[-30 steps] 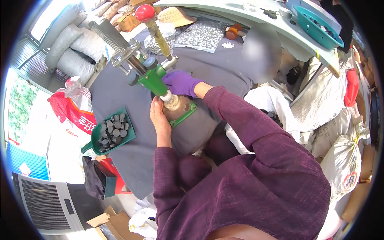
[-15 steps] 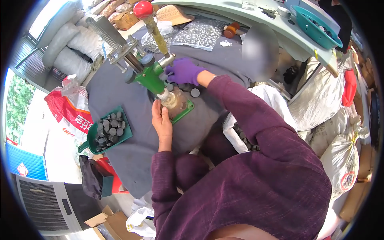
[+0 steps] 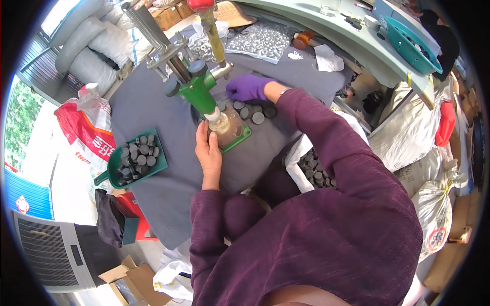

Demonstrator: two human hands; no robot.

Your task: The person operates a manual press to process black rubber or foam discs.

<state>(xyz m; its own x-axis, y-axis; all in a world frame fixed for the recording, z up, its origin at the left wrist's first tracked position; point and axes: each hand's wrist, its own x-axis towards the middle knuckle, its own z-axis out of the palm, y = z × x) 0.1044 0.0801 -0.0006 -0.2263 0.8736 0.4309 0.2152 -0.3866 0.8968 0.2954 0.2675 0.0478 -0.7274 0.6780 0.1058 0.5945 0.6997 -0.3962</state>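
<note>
A green hand press stands on the grey-covered table, its lever topped by a red knob. My bare left hand lies against the left side of the die under the ram, fingers stretched out. Just right of the press column is my right hand in a purple glove, fingers curled in; whatever they hold, if anything, is hidden. Several dark round discs lie loose below the glove, behind and beside the press's green base.
A green dustpan full of discs sits at the left. An open white bag with more discs is by my lap. A clear bag of metal rings lies at the back. A teal basket stands on the pale side table.
My gloved right hand has moved slightly away from the press, and its fingers have curled in. My left hand stays by the die. The whole view has shifted a little.
</note>
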